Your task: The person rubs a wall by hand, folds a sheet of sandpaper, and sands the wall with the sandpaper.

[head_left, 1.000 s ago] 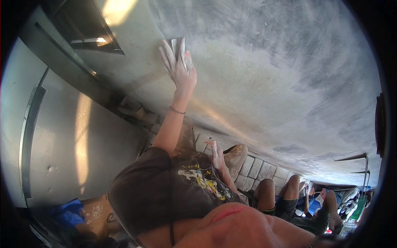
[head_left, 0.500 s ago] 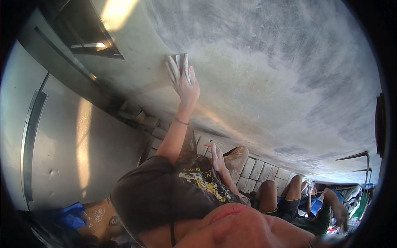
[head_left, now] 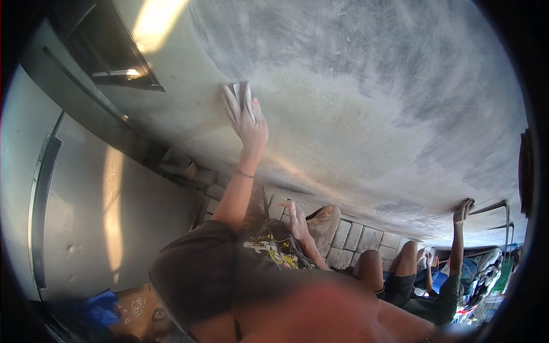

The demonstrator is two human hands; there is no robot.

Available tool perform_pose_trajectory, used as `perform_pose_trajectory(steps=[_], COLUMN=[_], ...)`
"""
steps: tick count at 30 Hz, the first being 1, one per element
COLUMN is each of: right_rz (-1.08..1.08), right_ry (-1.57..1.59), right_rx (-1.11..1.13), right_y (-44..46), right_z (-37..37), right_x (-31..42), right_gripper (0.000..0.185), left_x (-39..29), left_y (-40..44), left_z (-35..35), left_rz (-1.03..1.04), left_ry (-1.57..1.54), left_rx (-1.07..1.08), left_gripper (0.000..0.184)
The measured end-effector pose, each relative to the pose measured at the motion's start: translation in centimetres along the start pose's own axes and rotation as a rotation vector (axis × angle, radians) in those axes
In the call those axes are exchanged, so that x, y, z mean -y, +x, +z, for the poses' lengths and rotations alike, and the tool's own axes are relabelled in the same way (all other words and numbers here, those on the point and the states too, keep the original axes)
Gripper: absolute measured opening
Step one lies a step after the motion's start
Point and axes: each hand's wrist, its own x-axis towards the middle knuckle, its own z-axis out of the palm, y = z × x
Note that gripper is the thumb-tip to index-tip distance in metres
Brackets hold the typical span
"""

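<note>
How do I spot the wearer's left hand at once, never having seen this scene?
Find the huge grey, scuffed surface filling the upper right. Left of centre, above the dark T-shirt, the dusty left hand is raised against it, a flat piece showing between the fingers. A thin dark band at the wrist sets it apart from the right hand near the knee.

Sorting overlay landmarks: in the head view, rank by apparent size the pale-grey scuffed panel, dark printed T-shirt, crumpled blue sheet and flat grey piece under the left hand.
1. Pale-grey scuffed panel
2. Dark printed T-shirt
3. Crumpled blue sheet
4. Flat grey piece, partly covered by the left hand
</note>
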Motion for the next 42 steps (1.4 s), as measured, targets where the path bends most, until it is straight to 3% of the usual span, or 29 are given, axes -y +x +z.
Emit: perform_pose_trajectory(steps=[5,8,17,33,36,39,42], right_rz=[0.017,0.071,0.096,0.017,0.096,0.017,0.108], right_ry=[0.007,-0.01,0.0,-0.065,-0.026,-0.052,-0.031], right_rx=[-0.035,-0.009,-0.022,-0.003,-0.001,0.001,-0.002], right_y=[-0.2,-0.3,-0.5,-0.3,-0.5,-0.6,-0.6], right_z=[0.2,0.0,0.2,0.3,0.5,0.4,0.6], right_x=[-0.1,0.1,-0.3,-0.8,-0.5,0.0,-0.2], right_gripper=[0.058,0.065,0.063,0.063,0.062,0.061,0.061], left_x=[-0.3,-0.5,-0.7,-0.4,-0.2,-1.0,-0.8], left_y=[0.6,-0.2,0.5,-0.2,1.3,0.8,0.0], left_z=[-0.2,-0.5,-0.1,0.2,0.2,0.0,0.4], left_rz=[0.031,-0.005,-0.017,-0.003,0.009,0.011,0.023], left_ry=[0.025,0.009,0.006,0.04,0.029,0.028,0.08], left_rx=[-0.021,0.0,0.019,0.016,-0.017,0.01,0.009], left_gripper=[0.046,0.048,0.05,0.052,0.053,0.053,0.05])
